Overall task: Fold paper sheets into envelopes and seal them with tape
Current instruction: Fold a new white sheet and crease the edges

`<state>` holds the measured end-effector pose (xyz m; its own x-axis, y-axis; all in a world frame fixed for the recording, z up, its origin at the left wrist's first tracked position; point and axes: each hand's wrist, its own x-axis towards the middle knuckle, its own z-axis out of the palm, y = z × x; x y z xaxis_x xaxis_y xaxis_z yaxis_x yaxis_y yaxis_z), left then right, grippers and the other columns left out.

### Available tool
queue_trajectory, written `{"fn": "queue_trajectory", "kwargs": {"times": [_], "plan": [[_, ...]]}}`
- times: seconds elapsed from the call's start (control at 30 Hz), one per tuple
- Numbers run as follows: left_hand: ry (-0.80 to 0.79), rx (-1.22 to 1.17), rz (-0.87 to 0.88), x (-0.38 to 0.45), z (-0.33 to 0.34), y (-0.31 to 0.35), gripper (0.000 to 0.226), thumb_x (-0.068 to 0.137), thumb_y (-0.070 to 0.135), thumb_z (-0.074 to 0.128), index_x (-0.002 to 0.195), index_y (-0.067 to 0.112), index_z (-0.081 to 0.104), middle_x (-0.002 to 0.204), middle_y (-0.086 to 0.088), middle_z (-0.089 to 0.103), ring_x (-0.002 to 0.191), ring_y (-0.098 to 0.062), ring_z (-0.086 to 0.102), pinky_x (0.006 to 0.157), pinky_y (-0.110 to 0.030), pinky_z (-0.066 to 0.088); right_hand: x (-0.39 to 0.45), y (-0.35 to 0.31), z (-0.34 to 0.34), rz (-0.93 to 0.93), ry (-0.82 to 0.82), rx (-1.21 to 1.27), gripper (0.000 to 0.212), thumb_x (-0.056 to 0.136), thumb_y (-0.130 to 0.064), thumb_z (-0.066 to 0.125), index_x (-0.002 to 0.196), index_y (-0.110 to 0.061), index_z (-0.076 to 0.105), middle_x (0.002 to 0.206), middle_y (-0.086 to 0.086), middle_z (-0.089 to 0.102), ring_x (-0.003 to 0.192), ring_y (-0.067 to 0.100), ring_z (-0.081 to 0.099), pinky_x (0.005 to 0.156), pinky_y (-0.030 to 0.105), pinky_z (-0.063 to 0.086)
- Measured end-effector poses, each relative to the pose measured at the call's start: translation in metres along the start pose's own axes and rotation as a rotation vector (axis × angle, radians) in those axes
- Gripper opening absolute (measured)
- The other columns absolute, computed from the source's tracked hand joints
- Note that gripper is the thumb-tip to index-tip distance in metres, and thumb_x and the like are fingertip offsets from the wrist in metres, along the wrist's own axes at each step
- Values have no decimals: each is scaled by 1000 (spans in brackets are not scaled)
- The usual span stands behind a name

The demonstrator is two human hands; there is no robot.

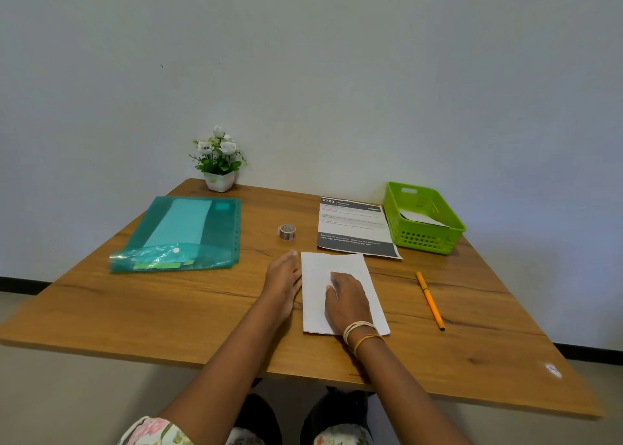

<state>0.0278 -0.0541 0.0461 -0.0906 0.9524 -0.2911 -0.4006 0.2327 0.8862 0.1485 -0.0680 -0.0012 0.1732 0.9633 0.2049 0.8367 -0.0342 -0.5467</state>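
A white folded paper sheet [315,296] lies on the wooden table [168,309] in front of me. My right hand [347,301] lies flat on top of it, fingers pointing away from me. Along the sheet's left edge rests my left hand [283,282], its straight fingers touching the fold. A small roll of patterned tape [287,232] stands on the table beyond the sheet, apart from both hands.
A teal plastic folder [188,234] with paper inside lies at the left. A printed instruction sheet [354,228] and a green basket [423,218] holding a folded paper are at the back right. An orange pen [430,300] lies right of the sheet. A small flower pot [219,161] stands by the wall.
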Motion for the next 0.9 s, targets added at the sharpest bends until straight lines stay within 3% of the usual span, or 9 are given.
{"fn": "queue_trajectory", "kwargs": {"times": [0.17,0.3,0.43,0.47,0.57,0.63,0.7,0.8,0.9], "plan": [[30,-174,-116,7,-10,1,42,96,8,52,138,10,45,140,-21,47,124,-34,52,95,-46,48,1,-3,-3,45,-13,163,37,97,-24,47,133,-16,52,138,1,52,127,17,47,107,30,36],[-75,-265,-105,4,-5,-7,32,100,10,45,132,5,46,118,-19,63,99,-30,65,84,-43,54,4,-14,-10,57,-85,353,30,97,-28,46,118,-17,64,121,1,64,111,17,56,94,29,44],[-140,127,123,3,-1,-18,28,100,12,44,124,13,58,107,-5,68,93,-19,67,76,-30,57,12,-27,-24,97,-254,639,30,96,-41,47,78,-24,63,86,0,63,85,21,60,79,36,47],[-158,239,200,3,-1,-21,30,100,12,45,127,15,57,110,-4,68,96,-16,66,77,-26,57,13,-29,-28,138,-305,747,27,96,-38,49,79,-21,61,85,4,63,81,22,60,76,37,49],[-214,484,353,6,-3,-31,37,98,13,49,134,18,53,127,-4,62,104,-9,62,78,-18,52,18,-32,-39,251,-343,947,21,94,-9,48,75,-9,56,66,9,57,55,16,55,52,22,45],[-212,679,427,6,-4,-35,39,97,16,50,136,20,52,133,-3,58,110,-11,58,83,-21,50,23,-28,-45,281,-274,835,22,88,2,44,72,-7,57,68,10,56,58,19,52,54,23,42],[-220,865,481,6,-4,-39,40,97,20,50,137,20,51,140,-2,52,122,-15,52,94,-27,45,27,-20,-48,268,-220,624,24,83,5,44,85,-4,66,82,16,64,72,26,57,65,29,44],[-254,1118,546,5,-4,-45,42,97,24,52,139,22,50,150,2,40,136,-15,37,109,-29,33,27,-9,-42,241,-193,294,35,82,-2,48,110,-6,68,109,14,68,95,31,62,74,28,46],[-278,1273,601,5,-5,-46,41,98,25,51,138,20,50,152,2,37,139,-13,32,112,-30,30,25,-3,-32,206,-165,39,40,84,-10,54,124,-10,61,123,13,62,108,31,60,86,33,50]]}}
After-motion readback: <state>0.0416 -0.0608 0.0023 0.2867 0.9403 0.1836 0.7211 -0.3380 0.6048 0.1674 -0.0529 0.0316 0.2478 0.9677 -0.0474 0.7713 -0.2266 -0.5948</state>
